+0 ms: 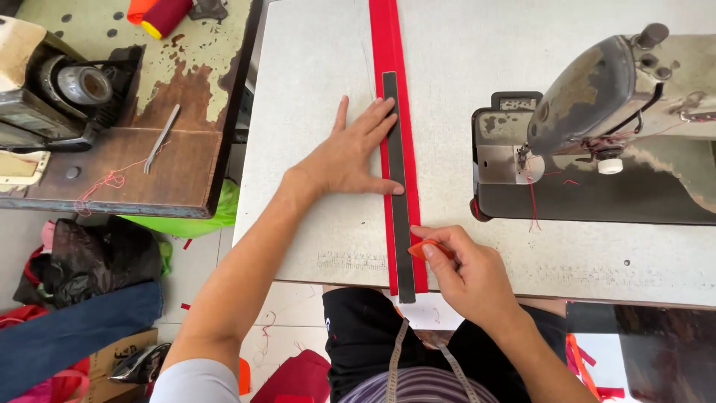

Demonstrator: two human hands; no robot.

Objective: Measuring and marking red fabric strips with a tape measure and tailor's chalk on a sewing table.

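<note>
One head-worn camera looks steeply down from above the person's torso, facing forward across the bench [321, 246]. It sits near, at arm's reach: both forearms enter from the lower edge. The left hand [347, 158] and right hand [466, 272] lie near frame centre. Floor shows left of the left hand. No second view overlaps.
</note>
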